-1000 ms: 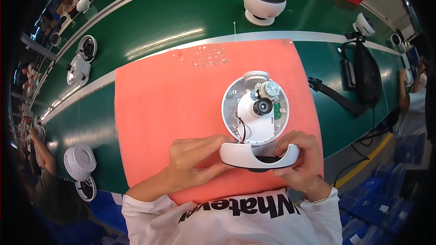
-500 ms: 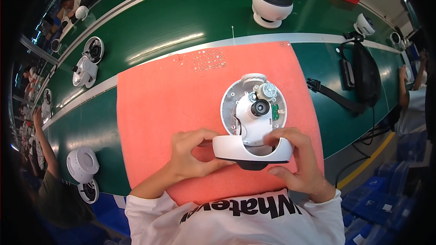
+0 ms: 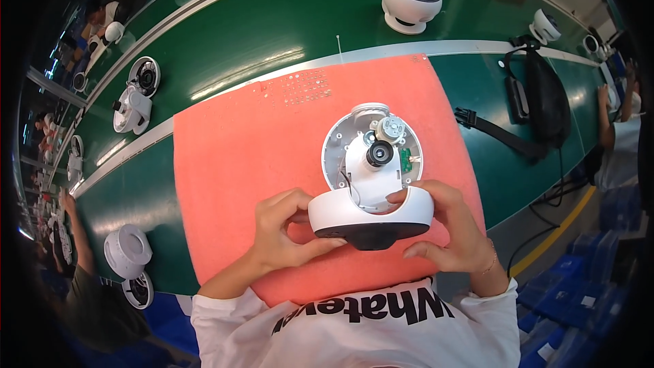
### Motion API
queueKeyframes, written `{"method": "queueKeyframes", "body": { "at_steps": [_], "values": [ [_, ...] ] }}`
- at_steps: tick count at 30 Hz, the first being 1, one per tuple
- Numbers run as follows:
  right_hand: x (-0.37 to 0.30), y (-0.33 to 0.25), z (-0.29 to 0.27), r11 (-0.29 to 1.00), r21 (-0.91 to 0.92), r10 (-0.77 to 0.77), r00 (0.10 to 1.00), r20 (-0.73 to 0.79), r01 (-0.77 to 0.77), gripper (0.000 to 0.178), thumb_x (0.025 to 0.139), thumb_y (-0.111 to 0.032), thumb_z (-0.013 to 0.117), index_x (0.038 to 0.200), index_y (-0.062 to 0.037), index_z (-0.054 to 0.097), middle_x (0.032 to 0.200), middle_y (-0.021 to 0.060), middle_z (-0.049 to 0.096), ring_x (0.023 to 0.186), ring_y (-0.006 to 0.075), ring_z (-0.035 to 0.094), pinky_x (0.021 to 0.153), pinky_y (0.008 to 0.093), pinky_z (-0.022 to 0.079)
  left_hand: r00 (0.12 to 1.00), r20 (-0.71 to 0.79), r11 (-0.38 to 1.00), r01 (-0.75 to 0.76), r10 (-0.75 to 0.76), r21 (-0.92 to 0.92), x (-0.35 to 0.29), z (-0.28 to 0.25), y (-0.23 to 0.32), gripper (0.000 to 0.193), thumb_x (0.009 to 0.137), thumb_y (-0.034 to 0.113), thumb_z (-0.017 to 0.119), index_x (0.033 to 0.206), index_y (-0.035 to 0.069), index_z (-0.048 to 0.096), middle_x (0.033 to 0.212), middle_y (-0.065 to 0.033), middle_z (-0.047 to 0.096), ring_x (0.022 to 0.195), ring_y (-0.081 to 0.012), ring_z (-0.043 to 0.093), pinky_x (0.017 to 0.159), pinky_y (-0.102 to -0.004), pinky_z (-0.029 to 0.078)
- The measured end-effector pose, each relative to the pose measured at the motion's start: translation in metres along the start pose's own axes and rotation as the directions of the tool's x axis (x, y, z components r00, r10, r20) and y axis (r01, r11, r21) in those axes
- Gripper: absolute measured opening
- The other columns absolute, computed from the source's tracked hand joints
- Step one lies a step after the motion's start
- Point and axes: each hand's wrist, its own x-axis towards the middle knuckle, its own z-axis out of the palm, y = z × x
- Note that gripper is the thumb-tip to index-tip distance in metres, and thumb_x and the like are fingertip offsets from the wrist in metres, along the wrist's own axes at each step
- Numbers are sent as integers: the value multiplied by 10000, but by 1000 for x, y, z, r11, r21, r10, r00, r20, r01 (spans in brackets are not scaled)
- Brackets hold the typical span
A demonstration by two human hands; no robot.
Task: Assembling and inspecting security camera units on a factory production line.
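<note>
A white security camera cover with a dark front is tilted up at the near side of the pink mat. My left hand grips its left end between thumb and fingers. At the right end, my right hand has its fingers curled over the edge, the thumb below. Just beyond the cover lies the round white camera housing, its inside facing up. It carries a black lens, a metal motor and a green circuit board. The cover hides the housing's near edge.
Small screws stand in rows at the mat's far edge. An assembled camera sits beyond, a black bag with a strap to the right. Open camera parts and a white camera are at left. Other people work both sides.
The cover has turned so more of its dark front shows, and it has shifted slightly left and away from me. Both hands keep their hold on it.
</note>
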Motion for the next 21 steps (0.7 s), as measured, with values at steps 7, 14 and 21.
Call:
{"method": "queueKeyframes", "body": {
  "at_steps": [7, 14, 21],
  "values": [
    [-1, 1, 2, 997, -71, -9, 999, -46, 6, 773, 693, -32, 744, 1319, -2, 292, 1301, 207, 419, 1129, 355, 517, 933, 386, 462, 1000, -2, 998, 15, -15, -62, 1, 1, 0, 342, 639, 115, 821, 837, -19, 576, 775, -89, 623, 712, -132, 653, 581, -238, 544],
    [7, 1, 11, 1000, -31, 1, 990, -142, -6, 979, 639, -30, 781, 1388, -4, 152, 1404, 210, 266, 1228, 338, 427, 924, 386, 489, 949, -25, 868, 277, -315, -412, 7, 11, 14, 289, 701, -12, 737, 914, -35, 542, 903, -102, 622, 805, -159, 654, 730, -271, 561],
    [14, -2, 12, 998, 54, 28, 969, -247, -16, 1019, 634, -20, 783, 1400, -25, 110, 1353, 195, 313, 1217, 301, 440, 912, 370, 503, 920, -58, 855, 335, -387, -396, 20, 15, 30, 239, 732, 1, 714, 883, -19, 530, 883, -99, 612, 791, -147, 651, 682, -244, 553]
  ]
}}
